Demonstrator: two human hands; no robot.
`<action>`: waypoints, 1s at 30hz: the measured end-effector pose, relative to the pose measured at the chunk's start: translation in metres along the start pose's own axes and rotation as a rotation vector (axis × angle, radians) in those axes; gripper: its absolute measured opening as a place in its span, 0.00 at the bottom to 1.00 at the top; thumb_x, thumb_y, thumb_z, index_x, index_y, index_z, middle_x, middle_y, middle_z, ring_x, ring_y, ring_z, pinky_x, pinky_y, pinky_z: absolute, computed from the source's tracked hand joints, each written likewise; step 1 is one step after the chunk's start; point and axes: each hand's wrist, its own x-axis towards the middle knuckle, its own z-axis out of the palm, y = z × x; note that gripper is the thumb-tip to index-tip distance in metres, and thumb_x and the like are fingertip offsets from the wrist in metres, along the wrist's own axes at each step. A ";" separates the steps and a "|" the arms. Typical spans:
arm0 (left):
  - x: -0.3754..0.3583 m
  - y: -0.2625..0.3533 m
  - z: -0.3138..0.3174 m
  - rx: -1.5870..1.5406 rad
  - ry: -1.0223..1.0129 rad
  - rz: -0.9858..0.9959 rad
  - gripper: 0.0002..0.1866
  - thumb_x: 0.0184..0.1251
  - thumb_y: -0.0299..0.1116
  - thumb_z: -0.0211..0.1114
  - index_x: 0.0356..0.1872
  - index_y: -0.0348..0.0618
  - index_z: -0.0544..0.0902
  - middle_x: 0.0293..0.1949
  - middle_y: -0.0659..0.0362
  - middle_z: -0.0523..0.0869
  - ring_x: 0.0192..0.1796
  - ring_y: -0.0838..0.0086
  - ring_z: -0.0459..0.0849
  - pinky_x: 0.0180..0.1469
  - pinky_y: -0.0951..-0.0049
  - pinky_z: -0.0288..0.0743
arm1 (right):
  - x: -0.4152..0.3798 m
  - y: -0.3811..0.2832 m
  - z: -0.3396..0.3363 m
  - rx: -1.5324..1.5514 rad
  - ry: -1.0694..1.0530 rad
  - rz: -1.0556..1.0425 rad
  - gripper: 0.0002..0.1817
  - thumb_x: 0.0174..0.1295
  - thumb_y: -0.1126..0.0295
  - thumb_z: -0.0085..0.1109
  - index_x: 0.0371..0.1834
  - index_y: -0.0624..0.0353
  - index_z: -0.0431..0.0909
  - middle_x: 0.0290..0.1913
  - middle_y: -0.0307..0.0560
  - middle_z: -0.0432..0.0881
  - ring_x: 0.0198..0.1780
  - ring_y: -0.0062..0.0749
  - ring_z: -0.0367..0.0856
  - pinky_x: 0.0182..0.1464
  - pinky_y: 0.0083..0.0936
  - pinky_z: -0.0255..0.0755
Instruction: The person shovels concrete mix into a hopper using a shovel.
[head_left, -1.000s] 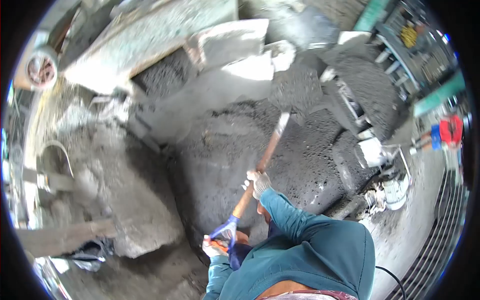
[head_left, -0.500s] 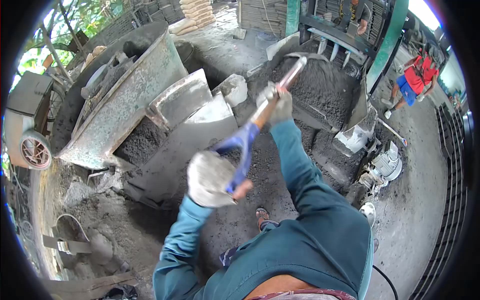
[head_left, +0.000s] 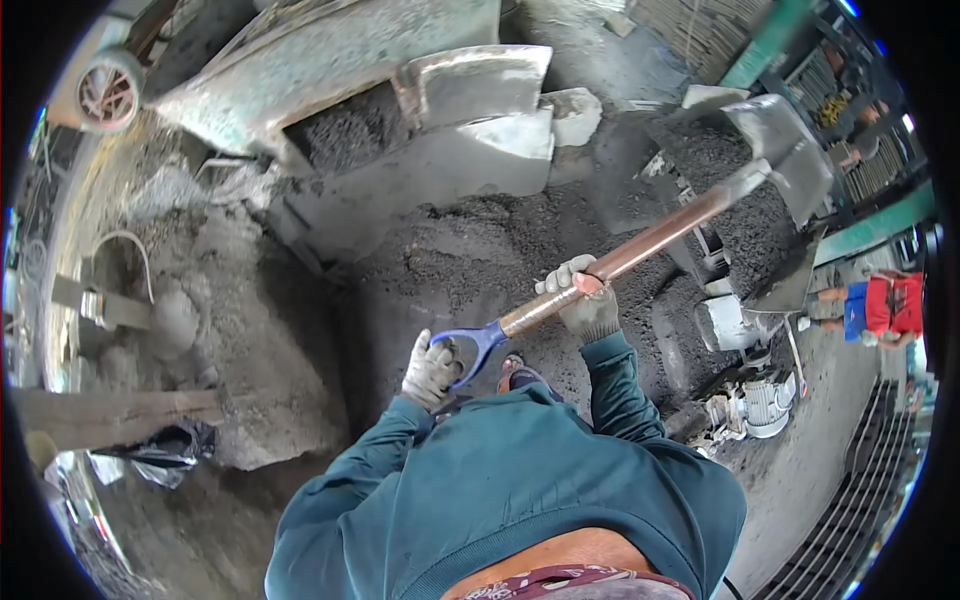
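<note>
Overhead, both gloved hands grip 1 shovel. Left hand is closed around the blue D-shaped grip at the near end, arm bent close to the body in a teal sleeve. Right hand is wrapped tight on the coppery shaft further up, arm reaching forward. Shaft slants up to the right; the grey metal blade is raised over a heap of dark mix. Behind sits a mixer tub with an open chute.
</note>
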 end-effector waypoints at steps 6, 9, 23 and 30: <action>-0.103 -0.062 -0.055 -0.227 0.110 -0.016 0.27 0.31 0.52 0.80 0.37 0.54 0.86 0.51 0.60 0.81 0.64 0.62 0.74 0.73 0.35 0.52 | -0.028 0.078 0.071 0.035 0.050 0.019 0.09 0.57 0.69 0.65 0.39 0.50 0.77 0.34 0.39 0.77 0.42 0.37 0.77 0.57 0.49 0.71; -0.144 -0.088 -0.085 -0.317 0.246 -0.052 0.21 0.37 0.47 0.78 0.36 0.53 0.86 0.51 0.58 0.81 0.63 0.60 0.76 0.72 0.35 0.56 | -0.035 0.121 0.089 0.181 0.163 0.053 0.12 0.56 0.72 0.65 0.44 0.51 0.78 0.35 0.38 0.78 0.43 0.37 0.78 0.59 0.49 0.71; -0.119 -0.090 -0.190 -0.601 0.757 -0.321 0.26 0.60 0.41 0.71 0.57 0.40 0.78 0.53 0.48 0.82 0.57 0.45 0.79 0.62 0.50 0.72 | -0.031 0.190 0.055 0.651 0.209 0.538 0.09 0.54 0.65 0.63 0.30 0.52 0.71 0.29 0.35 0.74 0.34 0.28 0.76 0.42 0.28 0.74; -0.043 -0.120 0.001 -2.210 -0.258 -1.182 0.23 0.64 0.51 0.69 0.48 0.44 0.76 0.40 0.53 0.83 0.39 0.57 0.84 0.42 0.48 0.79 | -0.021 0.213 0.050 0.754 0.363 1.084 0.27 0.49 0.48 0.64 0.42 0.59 0.77 0.25 0.28 0.74 0.27 0.21 0.72 0.32 0.25 0.71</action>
